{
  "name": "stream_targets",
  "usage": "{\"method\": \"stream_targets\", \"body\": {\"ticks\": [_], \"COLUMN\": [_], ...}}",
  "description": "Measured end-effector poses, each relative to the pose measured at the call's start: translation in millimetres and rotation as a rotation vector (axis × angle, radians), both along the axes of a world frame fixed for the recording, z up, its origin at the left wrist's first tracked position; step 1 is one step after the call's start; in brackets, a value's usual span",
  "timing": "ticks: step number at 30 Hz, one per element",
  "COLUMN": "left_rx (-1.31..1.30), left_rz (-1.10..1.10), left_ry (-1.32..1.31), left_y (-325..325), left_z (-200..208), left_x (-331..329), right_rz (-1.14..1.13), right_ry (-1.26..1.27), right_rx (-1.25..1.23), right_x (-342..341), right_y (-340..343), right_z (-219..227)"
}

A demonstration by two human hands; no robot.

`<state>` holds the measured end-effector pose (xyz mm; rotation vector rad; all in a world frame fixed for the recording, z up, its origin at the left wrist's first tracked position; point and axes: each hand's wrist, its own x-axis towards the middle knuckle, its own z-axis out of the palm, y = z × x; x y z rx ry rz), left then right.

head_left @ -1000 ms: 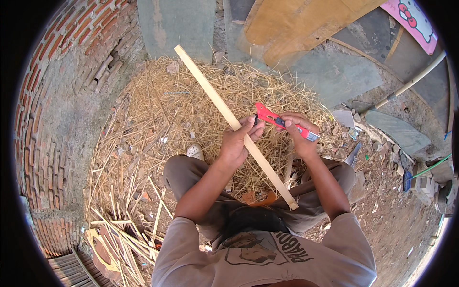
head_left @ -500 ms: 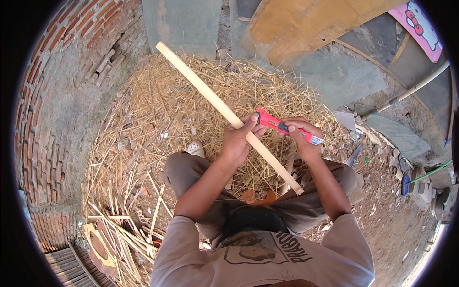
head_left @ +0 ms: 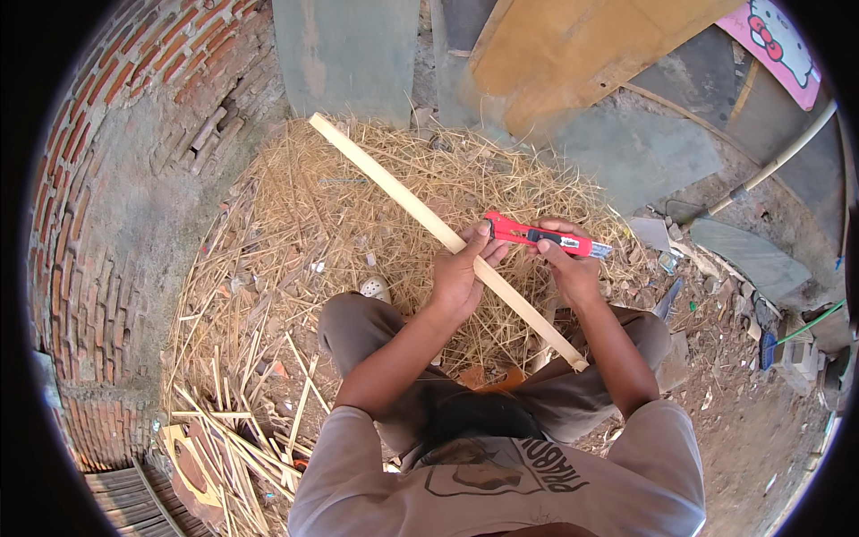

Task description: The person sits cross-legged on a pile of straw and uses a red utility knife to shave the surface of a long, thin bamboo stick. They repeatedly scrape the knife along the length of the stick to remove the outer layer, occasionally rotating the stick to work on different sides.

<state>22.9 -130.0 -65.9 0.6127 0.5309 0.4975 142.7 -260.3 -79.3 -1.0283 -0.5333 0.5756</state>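
A long pale wooden strip (head_left: 394, 186) slants across the middle, from the far left toward my right knee. My left hand (head_left: 460, 276) is closed around it, with the strip crossing the palm. Its thumb and fingertips also touch the dark left end of a red utility knife (head_left: 508, 227). My right hand (head_left: 571, 268) is closed on the knife's other half, thumb along the lower side and fingers over the top. A grey, blade-like end (head_left: 600, 251) sticks out to the right of that hand. How far the blade is out is hard to tell.
Straw-like shavings (head_left: 295, 179) cover the ground ahead. Several cut strips (head_left: 234, 438) lie in a heap at lower left, near a brick wall (head_left: 85, 295). Grey boards (head_left: 344, 63) and a tan sheet (head_left: 564, 58) lie at the far side. A pale pipe (head_left: 778, 166) is at right.
The strip has turned to a flatter slant, its far end lower in view. The knife has become more level, and my right hand sits slightly higher. The whole view has shifted a little.
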Motion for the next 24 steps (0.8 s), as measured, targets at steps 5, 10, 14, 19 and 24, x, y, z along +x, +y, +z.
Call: {"method": "stream_targets", "body": {"ticks": [5, 10, 14, 19, 24], "left_rx": [-0.049, 0.114, 0.272, 0.403, 0.392], "left_rz": [-0.040, -0.161, -0.216, -0.431, -0.623], "left_ry": [0.010, 0.155, 0.185, 0.181, 0.134], "left_y": [-12, -7, 9, 30, 42], "left_z": [-13, -13, -7, 15, 23], "left_x": [1, -2, -6, -16, -23], "right_rz": [-0.072, -0.249, -0.171, 0.214, 0.290], "right_ry": [0.095, 0.041, -0.012, 0.210, 0.329], "right_rx": [0.065, 0.018, -0.072, -0.275, -0.153], "right_x": [-2, 26, 36, 21, 20], "right_y": [10, 7, -3, -6, -9], "right_z": [-5, 7, 21, 29, 32]}}
